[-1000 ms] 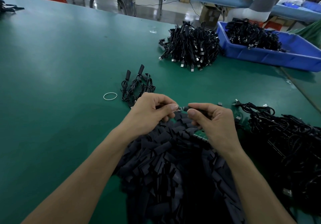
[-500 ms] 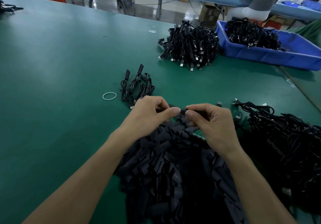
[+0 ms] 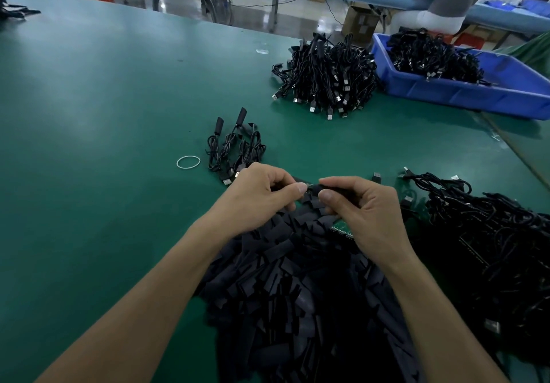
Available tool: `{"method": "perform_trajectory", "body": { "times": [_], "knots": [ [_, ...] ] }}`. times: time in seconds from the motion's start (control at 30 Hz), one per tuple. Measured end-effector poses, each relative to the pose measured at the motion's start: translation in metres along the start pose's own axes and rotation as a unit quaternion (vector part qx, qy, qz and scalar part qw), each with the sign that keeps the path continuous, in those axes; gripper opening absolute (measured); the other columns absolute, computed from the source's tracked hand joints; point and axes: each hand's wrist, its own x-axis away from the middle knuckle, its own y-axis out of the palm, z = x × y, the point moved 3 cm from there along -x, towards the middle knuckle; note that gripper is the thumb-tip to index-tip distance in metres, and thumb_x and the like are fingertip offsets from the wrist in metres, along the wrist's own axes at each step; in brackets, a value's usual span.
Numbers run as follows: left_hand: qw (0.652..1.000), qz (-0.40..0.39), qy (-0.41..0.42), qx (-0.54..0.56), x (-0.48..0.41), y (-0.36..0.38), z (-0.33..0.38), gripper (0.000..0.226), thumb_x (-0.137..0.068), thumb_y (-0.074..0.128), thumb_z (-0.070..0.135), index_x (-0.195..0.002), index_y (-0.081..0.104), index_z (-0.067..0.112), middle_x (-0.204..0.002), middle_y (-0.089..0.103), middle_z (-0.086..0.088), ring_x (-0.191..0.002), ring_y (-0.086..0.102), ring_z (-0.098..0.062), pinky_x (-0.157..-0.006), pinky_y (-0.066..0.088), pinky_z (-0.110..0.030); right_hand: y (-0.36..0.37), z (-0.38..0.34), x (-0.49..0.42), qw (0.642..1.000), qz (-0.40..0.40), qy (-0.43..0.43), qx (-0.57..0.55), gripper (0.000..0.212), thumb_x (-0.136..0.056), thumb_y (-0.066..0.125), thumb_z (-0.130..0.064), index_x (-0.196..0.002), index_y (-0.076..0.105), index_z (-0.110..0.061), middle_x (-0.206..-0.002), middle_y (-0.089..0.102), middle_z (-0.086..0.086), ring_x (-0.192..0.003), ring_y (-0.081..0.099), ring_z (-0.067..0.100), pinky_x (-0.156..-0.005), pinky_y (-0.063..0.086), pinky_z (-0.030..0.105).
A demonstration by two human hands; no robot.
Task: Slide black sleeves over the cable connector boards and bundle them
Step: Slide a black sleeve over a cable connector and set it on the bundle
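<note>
My left hand point(image 3: 262, 195) and my right hand point(image 3: 366, 207) meet thumb to thumb above a big heap of loose black sleeves point(image 3: 297, 293). Between them runs one cable end: a small connector board point(image 3: 311, 187) shows in the gap. The left hand pinches one side of it. The right hand pinches a black sleeve point(image 3: 333, 187) on the other side. A green board panel point(image 3: 342, 229) peeks out under my right hand. A few sleeved cables point(image 3: 235, 147) lie just beyond my left hand, beside a white rubber band point(image 3: 188, 162).
A tangle of unsleeved cables point(image 3: 488, 234) lies at my right. Farther back sits a pile of bundled cables point(image 3: 327, 79) and a blue bin point(image 3: 464, 91) holding more. A person sits at another table behind it. The green table point(image 3: 89, 115) spreads to the left.
My hands closed together over the connector half a second ago, hiding it; now they sit slightly apart again and a short piece of the board shows between the thumbs.
</note>
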Motion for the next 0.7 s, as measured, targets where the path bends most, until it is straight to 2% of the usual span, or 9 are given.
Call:
{"method": "perform_trajectory", "body": {
  "times": [0.13,0.37,0.57,0.7],
  "knots": [
    [1.0,0.007,0.005,-0.016,-0.0002,0.0004,-0.0006,0.029,-0.097,0.064,0.034,-0.076,0.072,0.016,-0.064,0.072,0.001,-0.038,0.037,-0.001,-0.042,0.03,-0.014,0.0017,0.0003,0.0011,1.0,0.01,-0.011,0.008,0.015,-0.087,0.072,-0.015,-0.093,0.072,-0.028,-0.081,0.076,-0.006,-0.068,0.071,0.014,-0.067,0.058,0.022],
    [0.998,0.019,0.026,-0.05,0.0013,0.0017,0.0002,0.024,-0.097,0.066,0.033,-0.076,0.072,0.022,-0.065,0.071,0.009,-0.039,0.042,0.0,-0.043,0.033,-0.012,0.0047,0.0015,0.002,1.0,0.025,-0.001,0.012,0.014,-0.09,0.072,-0.014,-0.089,0.071,-0.028,-0.074,0.075,-0.007,-0.062,0.068,0.01,-0.06,0.053,0.017],
    [0.998,0.014,0.035,-0.046,0.0025,0.0,0.001,0.027,-0.096,0.066,0.033,-0.073,0.072,0.022,-0.062,0.07,0.007,-0.038,0.042,0.0,-0.042,0.031,-0.01,0.0029,0.0008,0.0013,1.0,0.007,-0.002,0.004,0.016,-0.087,0.074,-0.015,-0.093,0.073,-0.03,-0.079,0.075,-0.002,-0.067,0.07,0.015,-0.064,0.057,0.024],
    [0.999,0.009,0.028,-0.038,0.0021,0.0011,0.0011,0.027,-0.096,0.065,0.034,-0.072,0.07,0.023,-0.061,0.069,0.009,-0.037,0.042,0.0,-0.041,0.031,-0.012,0.0015,0.001,0.0006,1.0,-0.005,-0.001,0.02,0.018,-0.083,0.078,-0.017,-0.096,0.073,-0.03,-0.086,0.077,-0.004,-0.078,0.073,0.016,-0.075,0.06,0.032]
  ]
}}
